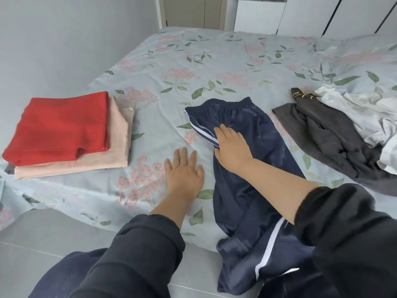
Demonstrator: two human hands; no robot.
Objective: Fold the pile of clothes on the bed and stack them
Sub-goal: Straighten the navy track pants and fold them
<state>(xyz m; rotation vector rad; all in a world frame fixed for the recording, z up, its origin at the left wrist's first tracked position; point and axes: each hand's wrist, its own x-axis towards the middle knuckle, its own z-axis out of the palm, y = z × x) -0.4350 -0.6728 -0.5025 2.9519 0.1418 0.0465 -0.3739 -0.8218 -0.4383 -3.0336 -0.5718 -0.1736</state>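
Head view: right hand (231, 147) flat, fingers straight, pressing navy white-striped track trousers (247, 186) on floral bed (193, 61); left hand (184, 173) flat on sheet. Smooth legs together before folding; hems dangle off edge.

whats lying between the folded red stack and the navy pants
In the head view, only bare floral sheet and the left hand, flat on it, lie between the folded stack and the navy pants.
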